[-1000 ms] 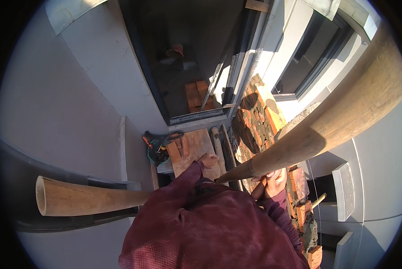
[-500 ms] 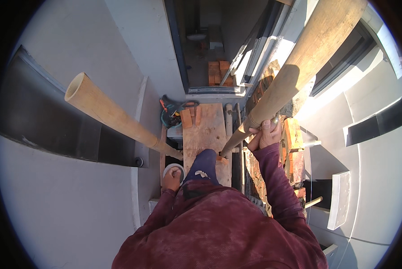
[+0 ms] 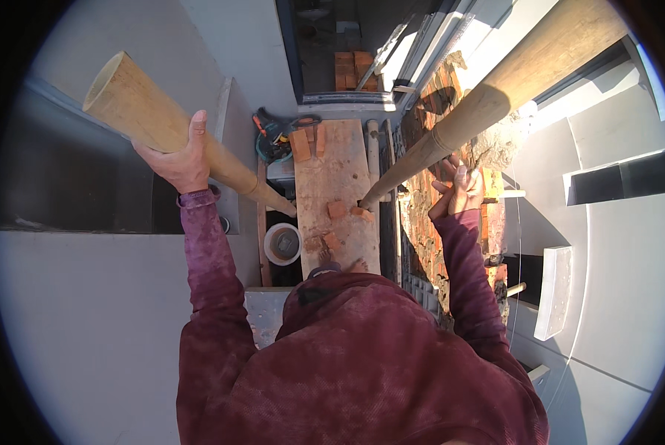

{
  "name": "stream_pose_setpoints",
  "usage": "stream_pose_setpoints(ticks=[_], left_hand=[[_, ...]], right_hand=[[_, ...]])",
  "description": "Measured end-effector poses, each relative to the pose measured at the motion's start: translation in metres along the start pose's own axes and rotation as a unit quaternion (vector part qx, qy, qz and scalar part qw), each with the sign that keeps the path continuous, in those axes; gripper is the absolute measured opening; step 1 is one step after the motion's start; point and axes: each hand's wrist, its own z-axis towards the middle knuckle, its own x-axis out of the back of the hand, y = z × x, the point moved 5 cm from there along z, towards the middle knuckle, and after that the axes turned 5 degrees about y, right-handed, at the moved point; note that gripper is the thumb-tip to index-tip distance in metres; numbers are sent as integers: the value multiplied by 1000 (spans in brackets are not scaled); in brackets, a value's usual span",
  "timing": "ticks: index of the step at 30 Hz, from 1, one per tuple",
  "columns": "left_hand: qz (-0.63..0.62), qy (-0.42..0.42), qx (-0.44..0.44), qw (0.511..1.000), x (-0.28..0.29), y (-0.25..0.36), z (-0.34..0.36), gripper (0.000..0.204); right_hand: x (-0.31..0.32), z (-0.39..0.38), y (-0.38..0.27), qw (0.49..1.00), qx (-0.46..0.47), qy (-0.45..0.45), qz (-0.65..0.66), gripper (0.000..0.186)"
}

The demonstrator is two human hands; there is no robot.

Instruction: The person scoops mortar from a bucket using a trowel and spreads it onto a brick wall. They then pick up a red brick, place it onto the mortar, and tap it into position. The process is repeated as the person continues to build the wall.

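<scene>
The left hand (image 3: 175, 162) is at 10 o'clock from the middle of the view, clasped against the left bamboo pole (image 3: 223, 167). Its thumb spreads wide of the fingers, whose tips are hidden by the pole. From this hand, the pole's open, hollow end points to between 10 and 11 o'clock, and its narrower length slants down to 4 o'clock, stopping near the white bucket (image 3: 267, 248) beside the wooden board (image 3: 347, 159).

The right hand (image 3: 462, 191) is between 2 and 3 o'clock from the middle, its fingers bent and slightly apart; I cannot tell whether they pinch anything. The right bamboo pole (image 3: 472, 117) passes just beside it at 11 o'clock; whether they touch is unclear. A grey mortar lump (image 3: 501, 142) sits at the right hand's 1 o'clock, and the rough brick wall (image 3: 420, 215) spreads around its 8 o'clock side.

Between both hands is the board, with broken brick pieces (image 3: 336, 210) scattered on it. At its far left corner, towards 11 o'clock, a teal and black tool bag (image 3: 275, 150) rests beside it.
</scene>
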Motion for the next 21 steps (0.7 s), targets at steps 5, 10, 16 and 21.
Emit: stream_pose_setpoints(ticks=[5,10,16,21], left_hand=[[-99,2,16,995,15,-5,8,78],[-113,-5,22,993,-1,-6,0,77],[-132,-10,38,990,1,-23,-1,85],[-109,-6,32,994,7,-22,1,92]], right_hand=[[136,-91,132,941,-270,34,-201,27],[331,-257,249,701,-548,4,-456,32],[338,-313,253,607,-499,-178,-592,35],[268,-247,274,633,-385,-224,-633,39]])
